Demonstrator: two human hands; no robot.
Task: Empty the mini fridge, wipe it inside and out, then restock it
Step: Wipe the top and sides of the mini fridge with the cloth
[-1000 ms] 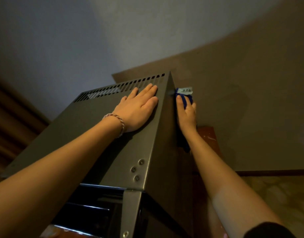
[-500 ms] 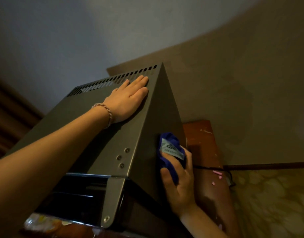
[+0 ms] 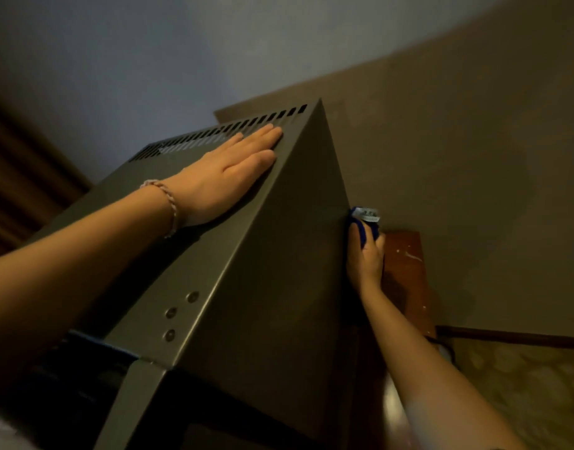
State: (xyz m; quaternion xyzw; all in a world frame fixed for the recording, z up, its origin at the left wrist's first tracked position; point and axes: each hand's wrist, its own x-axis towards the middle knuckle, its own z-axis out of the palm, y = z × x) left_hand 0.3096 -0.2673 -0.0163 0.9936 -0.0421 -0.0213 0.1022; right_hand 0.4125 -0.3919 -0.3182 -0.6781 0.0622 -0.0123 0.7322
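Observation:
The grey metal mini fridge (image 3: 272, 271) fills the middle of the view, seen from above its front corner, with a row of vent slots along the back of its top. My left hand (image 3: 227, 177) lies flat on the top, fingers straight and pointing at the slots. My right hand (image 3: 366, 258) reaches down the fridge's right side and holds a blue cloth (image 3: 363, 227) with a white label against the side's rear edge. The fridge's dark front sits at the bottom left, mostly hidden.
A reddish wooden surface (image 3: 405, 264) lies just right of the fridge, close to a brown wall (image 3: 457, 157). A dark cable runs along the wall base at the right. A dark curtain (image 3: 23, 177) hangs at the far left.
My right hand has slid the blue cloth from near the front of the fridge's right side back toward its rear edge. My left hand has stayed flat on the top.

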